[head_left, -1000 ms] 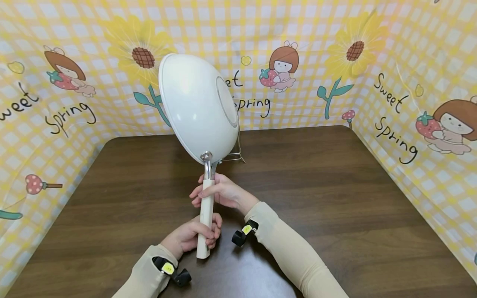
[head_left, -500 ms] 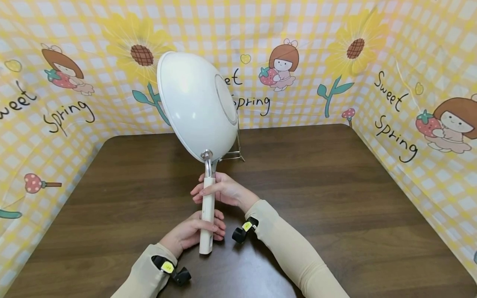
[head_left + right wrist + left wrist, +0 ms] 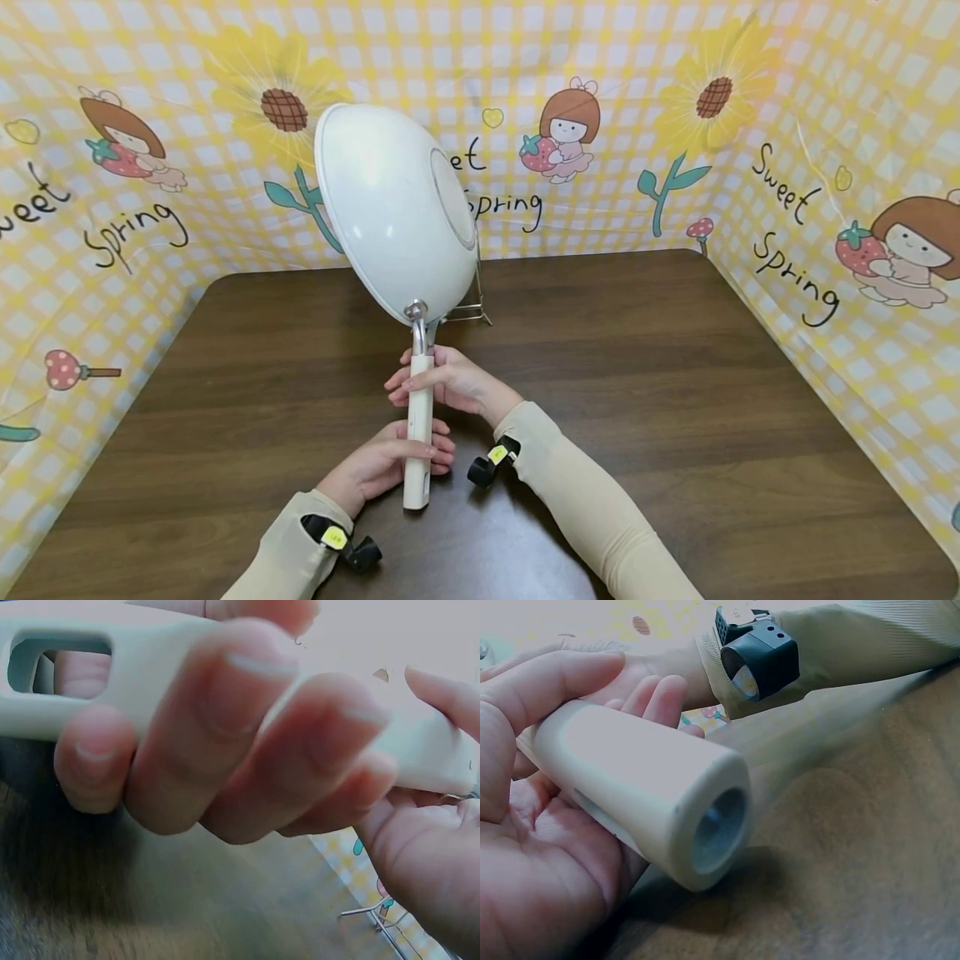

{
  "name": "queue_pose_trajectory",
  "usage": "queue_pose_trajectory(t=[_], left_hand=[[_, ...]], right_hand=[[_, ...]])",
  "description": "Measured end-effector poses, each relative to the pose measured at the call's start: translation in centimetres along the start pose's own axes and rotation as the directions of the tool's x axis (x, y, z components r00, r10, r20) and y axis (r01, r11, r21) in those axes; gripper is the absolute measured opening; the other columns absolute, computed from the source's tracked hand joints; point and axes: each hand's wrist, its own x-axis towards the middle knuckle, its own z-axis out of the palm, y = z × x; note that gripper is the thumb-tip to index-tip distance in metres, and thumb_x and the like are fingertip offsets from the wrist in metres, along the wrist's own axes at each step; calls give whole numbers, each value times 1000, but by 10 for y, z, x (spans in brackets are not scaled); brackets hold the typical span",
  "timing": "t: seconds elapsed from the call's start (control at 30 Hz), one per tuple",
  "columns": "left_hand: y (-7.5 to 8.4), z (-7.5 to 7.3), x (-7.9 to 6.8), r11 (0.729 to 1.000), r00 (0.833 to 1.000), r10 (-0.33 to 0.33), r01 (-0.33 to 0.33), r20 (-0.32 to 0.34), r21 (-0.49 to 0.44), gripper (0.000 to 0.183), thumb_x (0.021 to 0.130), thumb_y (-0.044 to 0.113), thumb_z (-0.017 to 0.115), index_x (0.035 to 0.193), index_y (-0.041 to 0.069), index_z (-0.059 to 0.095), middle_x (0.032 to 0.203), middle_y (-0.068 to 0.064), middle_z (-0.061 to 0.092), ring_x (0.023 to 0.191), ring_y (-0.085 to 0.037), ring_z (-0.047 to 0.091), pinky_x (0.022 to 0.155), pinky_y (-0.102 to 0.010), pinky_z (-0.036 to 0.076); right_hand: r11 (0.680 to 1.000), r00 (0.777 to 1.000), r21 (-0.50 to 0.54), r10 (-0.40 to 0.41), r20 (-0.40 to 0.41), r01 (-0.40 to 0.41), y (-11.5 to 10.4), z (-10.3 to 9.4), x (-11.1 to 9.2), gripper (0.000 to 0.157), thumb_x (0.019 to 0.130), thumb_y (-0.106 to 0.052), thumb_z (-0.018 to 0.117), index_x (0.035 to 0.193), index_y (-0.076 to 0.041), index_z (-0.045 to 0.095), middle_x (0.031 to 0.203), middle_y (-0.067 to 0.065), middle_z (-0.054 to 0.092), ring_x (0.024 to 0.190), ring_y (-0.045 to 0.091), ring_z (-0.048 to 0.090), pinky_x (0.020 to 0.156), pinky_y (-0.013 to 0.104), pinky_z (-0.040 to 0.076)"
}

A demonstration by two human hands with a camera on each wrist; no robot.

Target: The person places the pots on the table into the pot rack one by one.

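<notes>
In the head view a white wok (image 3: 393, 208) stands tilted on edge, its round base turned to the right and its cream handle (image 3: 417, 429) pointing down toward me. My left hand (image 3: 375, 462) holds the lower handle, thumb across the front and fingertips showing past the right side. Higher up, close under the metal neck, my right hand (image 3: 457, 383) holds the handle from the right. The left wrist view shows the handle's hollow end (image 3: 720, 829) beyond the left palm. Left fingers (image 3: 202, 742) cross the middle of the right wrist view. The wok's inside is hidden.
A thin wire rack (image 3: 474, 312) shows partly behind the wok, resting on the dark wooden table (image 3: 637, 375). Yellow checked cloth (image 3: 637, 50) with printed flowers and figures encloses the back and sides. Black wrist cameras (image 3: 491, 463) stick out from both sleeves.
The lower end of the handle has shifted slightly up and to the right. My left fingers have loosened and straightened somewhat around it, while the right hand has barely moved.
</notes>
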Motion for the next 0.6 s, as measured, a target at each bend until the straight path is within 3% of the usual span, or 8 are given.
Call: queue_pose_trajectory(t=[0.47, 0.6], left_hand=[[1, -2, -2, 1000, 1000, 17, -17, 2, 0, 30, 97, -2, 47, 124, 7, 56, 119, -9, 68, 106, -23, 67, 93, -40, 53], [4, -3, -5, 1000, 1000, 7, -7, -27, -16, 29, 97, -2, 46, 125, 4, 55, 119, -11, 67, 108, -26, 66, 95, -41, 52]], right_hand=[[998, 998, -58, 32, -48, -35, -7, -12, -14, 30, 90, 9, 50, 116, -5, 48, 102, 9, 70, 94, 22, 69, 85, 36, 55], [997, 996, -74, 31, -84, -37, -13, -24, -28, 36, 90, 9, 49, 125, 3, 45, 106, 9, 68, 96, 23, 68, 91, 42, 54]])
